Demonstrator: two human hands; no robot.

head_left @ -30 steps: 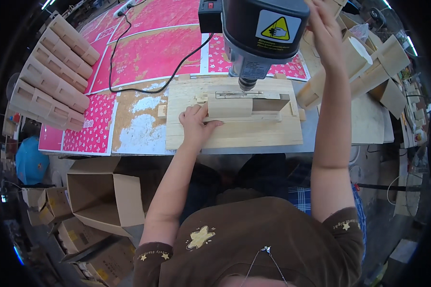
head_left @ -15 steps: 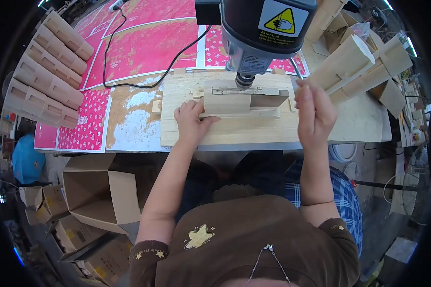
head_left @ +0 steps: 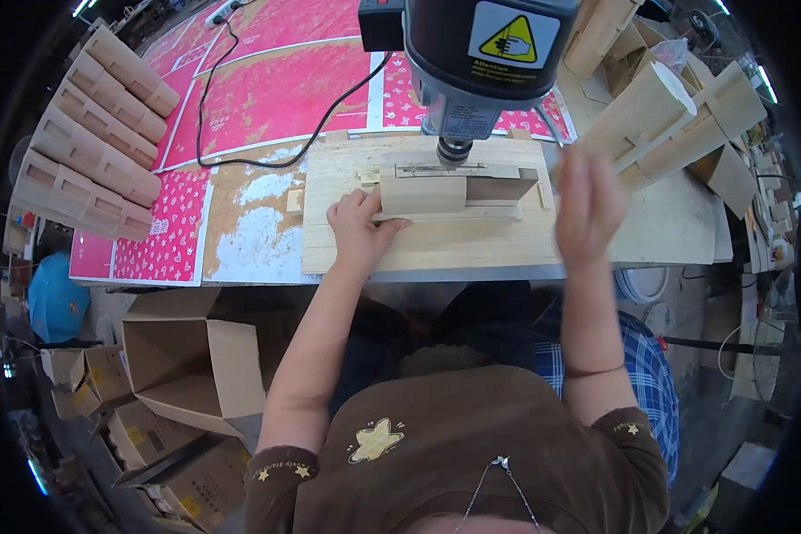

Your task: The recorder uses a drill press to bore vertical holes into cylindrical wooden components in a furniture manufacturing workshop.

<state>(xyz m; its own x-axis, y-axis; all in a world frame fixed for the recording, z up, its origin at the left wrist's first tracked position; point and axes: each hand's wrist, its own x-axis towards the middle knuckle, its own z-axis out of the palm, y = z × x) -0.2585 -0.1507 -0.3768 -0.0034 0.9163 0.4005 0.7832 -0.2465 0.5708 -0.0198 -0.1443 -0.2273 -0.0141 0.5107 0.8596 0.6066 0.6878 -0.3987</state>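
My left hand [head_left: 362, 229] presses against the left end of a pale half-round wooden piece [head_left: 423, 194], its thumb along the front edge and its fingers bent behind. The piece sits in a wooden jig on a flat board [head_left: 454, 247]. Above it is the chuck [head_left: 454, 149] of a dark drill press [head_left: 494, 53]; I cannot tell whether any bit touches the wood. My right hand [head_left: 590, 206], smeared by motion, is raised at the board's right, closed at the end of the press's metal feed lever [head_left: 550, 125]; its fingertips are partly hidden.
Several slotted wooden tubes [head_left: 93, 169] lie side by side at the left. More tubes [head_left: 645, 102] lie at the right. A black cable [head_left: 307, 138] crosses the pink-covered table [head_left: 285, 84]. An open cardboard box [head_left: 182, 356] stands below the table's front edge.
My right hand has shifted slightly and blurred, and the lever has swung a little. My left hand keeps its place on the wooden piece. The whole view has shifted slightly.
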